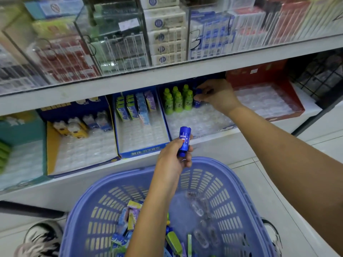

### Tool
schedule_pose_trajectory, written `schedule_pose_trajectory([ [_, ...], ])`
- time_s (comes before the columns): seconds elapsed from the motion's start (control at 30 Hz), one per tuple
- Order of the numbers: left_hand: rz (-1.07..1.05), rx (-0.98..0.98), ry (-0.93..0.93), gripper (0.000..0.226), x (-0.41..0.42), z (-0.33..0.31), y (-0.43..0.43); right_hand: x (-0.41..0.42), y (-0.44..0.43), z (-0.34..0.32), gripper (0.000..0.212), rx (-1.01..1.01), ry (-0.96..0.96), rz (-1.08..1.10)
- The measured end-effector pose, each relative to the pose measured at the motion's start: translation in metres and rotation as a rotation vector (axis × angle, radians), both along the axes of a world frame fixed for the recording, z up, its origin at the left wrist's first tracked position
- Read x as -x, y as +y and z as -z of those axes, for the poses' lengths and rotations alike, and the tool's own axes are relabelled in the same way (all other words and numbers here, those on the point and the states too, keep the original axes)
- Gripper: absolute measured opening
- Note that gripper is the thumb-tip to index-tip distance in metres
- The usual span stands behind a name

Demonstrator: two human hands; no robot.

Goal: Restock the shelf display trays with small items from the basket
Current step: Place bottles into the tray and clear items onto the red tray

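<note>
Blue eraser (184, 140) in left hand (173, 157); right hand (218, 95) pinches second eraser (197, 102)

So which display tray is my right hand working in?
The tray with the green bottles, left of the red tray; your right hand holds a blue bottle beside them.

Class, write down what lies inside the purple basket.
Inside the basket lie small coloured packets and clear plastic pieces. The left forearm crosses the middle, hiding whatever lies under it.
</note>
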State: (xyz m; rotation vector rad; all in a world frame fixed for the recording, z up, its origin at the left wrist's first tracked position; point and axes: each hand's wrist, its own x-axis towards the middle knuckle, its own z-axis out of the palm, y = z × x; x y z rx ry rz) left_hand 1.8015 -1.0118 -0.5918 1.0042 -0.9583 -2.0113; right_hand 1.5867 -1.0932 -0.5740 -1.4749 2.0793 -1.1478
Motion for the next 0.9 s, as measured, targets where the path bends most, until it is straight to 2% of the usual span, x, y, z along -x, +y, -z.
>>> schedule_pose_trajectory([
  [0.17,-0.016,0.062,-0.039,0.018,-0.007,-0.009,0.005,-0.004,0.003,-0.009,0.040,-0.125,0.046,0.017],
  [0.27,-0.062,0.143,-0.139,0.011,-0.012,-0.008,0.006,-0.017,0.023,-0.023,0.038,-0.039,0.081,0.095],
  [0.3,-0.083,0.191,-0.189,0.011,-0.013,-0.007,0.005,-0.023,0.034,-0.030,0.030,-0.012,0.054,0.032],
  [0.37,-0.120,0.321,-0.289,0.008,-0.014,-0.009,0.001,-0.038,0.059,-0.050,0.018,-0.061,-0.046,-0.288],
  [0.4,-0.131,0.382,-0.321,0.007,-0.014,-0.011,-0.001,-0.047,0.071,-0.061,0.019,-0.122,-0.050,-0.454],
  [0.47,-0.145,0.448,-0.338,0.005,-0.015,-0.016,-0.005,-0.063,0.085,-0.073,0.024,-0.222,0.059,-0.602],
  [0.57,-0.193,0.506,-0.369,0.014,-0.018,-0.022,-0.008,-0.083,0.087,-0.072,0.034,-0.229,0.344,-0.557],
  [0.73,-0.182,0.566,-0.343,0.028,-0.013,-0.027,-0.007,-0.078,0.083,-0.064,0.030,-0.116,0.314,-0.444],
  [0.8,-0.058,0.713,-0.480,0.038,-0.007,-0.023,-0.004,-0.062,0.076,-0.058,0.033,-0.060,0.249,-0.289],
  [0.9,0.210,1.001,-0.792,0.052,0.002,-0.006,0.001,-0.030,0.061,-0.045,0.038,0.005,0.170,-0.032],
])
